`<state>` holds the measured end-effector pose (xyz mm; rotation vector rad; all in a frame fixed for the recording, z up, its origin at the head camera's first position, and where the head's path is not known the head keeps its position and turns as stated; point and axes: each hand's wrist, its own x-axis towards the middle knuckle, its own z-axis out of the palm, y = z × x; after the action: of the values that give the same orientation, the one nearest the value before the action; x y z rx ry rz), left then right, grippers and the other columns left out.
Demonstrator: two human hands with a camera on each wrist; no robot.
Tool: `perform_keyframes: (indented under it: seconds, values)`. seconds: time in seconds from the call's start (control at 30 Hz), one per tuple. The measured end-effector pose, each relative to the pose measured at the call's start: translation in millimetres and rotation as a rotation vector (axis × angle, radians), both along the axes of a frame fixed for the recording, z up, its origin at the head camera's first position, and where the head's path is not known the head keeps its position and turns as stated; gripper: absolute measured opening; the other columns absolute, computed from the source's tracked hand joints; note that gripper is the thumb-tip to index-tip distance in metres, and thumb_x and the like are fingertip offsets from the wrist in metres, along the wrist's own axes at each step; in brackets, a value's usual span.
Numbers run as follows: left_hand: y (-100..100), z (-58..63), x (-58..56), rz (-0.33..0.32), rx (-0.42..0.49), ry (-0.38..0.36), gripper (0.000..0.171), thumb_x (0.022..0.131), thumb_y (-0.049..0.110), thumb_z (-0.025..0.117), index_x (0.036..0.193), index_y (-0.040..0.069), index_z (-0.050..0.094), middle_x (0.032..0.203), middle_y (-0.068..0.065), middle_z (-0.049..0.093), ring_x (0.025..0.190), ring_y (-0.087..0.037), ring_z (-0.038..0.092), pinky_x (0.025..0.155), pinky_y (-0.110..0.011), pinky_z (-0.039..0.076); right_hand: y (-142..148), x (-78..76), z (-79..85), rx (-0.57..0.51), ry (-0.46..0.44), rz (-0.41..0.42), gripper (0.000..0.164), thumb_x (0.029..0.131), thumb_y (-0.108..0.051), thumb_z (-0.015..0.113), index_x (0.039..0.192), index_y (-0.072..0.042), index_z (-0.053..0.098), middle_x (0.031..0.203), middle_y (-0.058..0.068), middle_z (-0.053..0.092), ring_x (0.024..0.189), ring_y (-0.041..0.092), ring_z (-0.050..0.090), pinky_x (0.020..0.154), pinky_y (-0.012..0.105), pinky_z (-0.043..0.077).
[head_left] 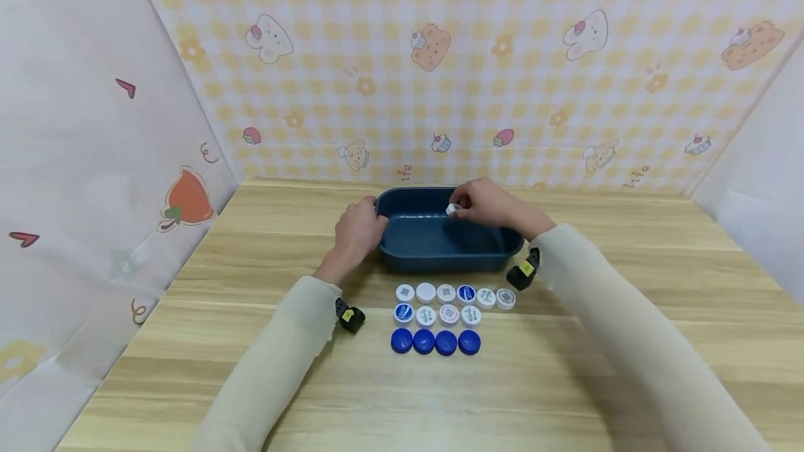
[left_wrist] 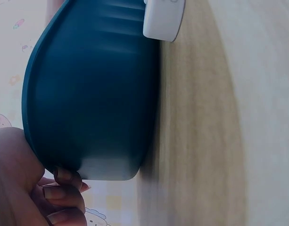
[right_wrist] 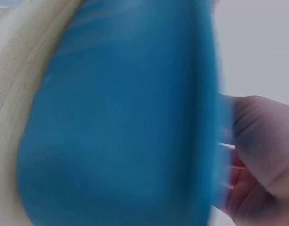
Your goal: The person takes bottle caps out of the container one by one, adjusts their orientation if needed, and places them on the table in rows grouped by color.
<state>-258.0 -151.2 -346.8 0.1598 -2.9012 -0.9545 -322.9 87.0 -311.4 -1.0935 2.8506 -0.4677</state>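
Observation:
A dark blue oblong basin [head_left: 433, 237] sits on the wooden table, and my left hand [head_left: 359, 230] grips the rim at its left end. The left wrist view shows the fingers of that hand [left_wrist: 64, 193] curled at the basin's edge. Over the basin's back right part, my right hand [head_left: 493, 204] pinches a small white bottle cap [head_left: 453, 208] between thumb and fingers. In the right wrist view the basin wall [right_wrist: 116, 117] hides the fingertips and the cap. Whether anything lies on the basin's floor near the front wall cannot be seen.
In front of the basin lie three rows of bottle caps: several mostly white printed ones [head_left: 426, 292], a second row of printed ones [head_left: 449, 314], and plain blue ones [head_left: 446, 342]. Small black cameras [head_left: 523, 270] are strapped at both wrists. A checked cloth [head_left: 496, 40] hangs behind the table.

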Motion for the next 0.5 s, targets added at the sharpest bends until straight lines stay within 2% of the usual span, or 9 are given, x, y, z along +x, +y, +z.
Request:
perform_keyframes:
  seconds: [0.17, 0.3, 0.5]
  values:
    - [1, -1.0, -1.0, -0.001, -0.018, 0.007, 0.042, 0.097, 0.019, 0.053, 0.134, 0.001, 0.049, 0.111, -0.018, 0.063, 0.072, -0.023, 0.062, 0.057, -0.028, 0.049, 20, 28.0, 15.5, -0.09, 0.084, 0.06, 0.022, 0.088, -0.019, 0.068, 0.105, -0.004, 0.069, 0.079, 0.002, 0.058, 0.07, 0.018, 0.051, 0.064, 0.032, 0.044]
    - [1, -0.9, -2.1, 0.002, -0.016, 0.008, 0.042, 0.097, 0.019, 0.053, 0.135, 0.001, 0.049, 0.111, -0.018, 0.063, 0.072, -0.023, 0.062, 0.056, -0.028, 0.048, 34, 58.4, 25.5, -0.087, 0.138, 0.089, 0.025, 0.087, -0.019, 0.07, 0.107, -0.005, 0.068, 0.085, 0.002, 0.057, 0.07, 0.016, 0.05, 0.061, 0.029, 0.044]
    - [-1, -1.8, -1.1, -0.007, 0.001, 0.004, 0.042, 0.097, 0.019, 0.052, 0.135, 0.001, 0.048, 0.109, -0.018, 0.063, 0.068, -0.023, 0.062, 0.052, -0.027, 0.047, 54, 101.1, 23.2, -0.085, 0.181, 0.126, 0.025, 0.086, -0.02, 0.071, 0.108, -0.009, 0.068, 0.091, -0.001, 0.058, 0.07, 0.014, 0.052, 0.057, 0.025, 0.044]
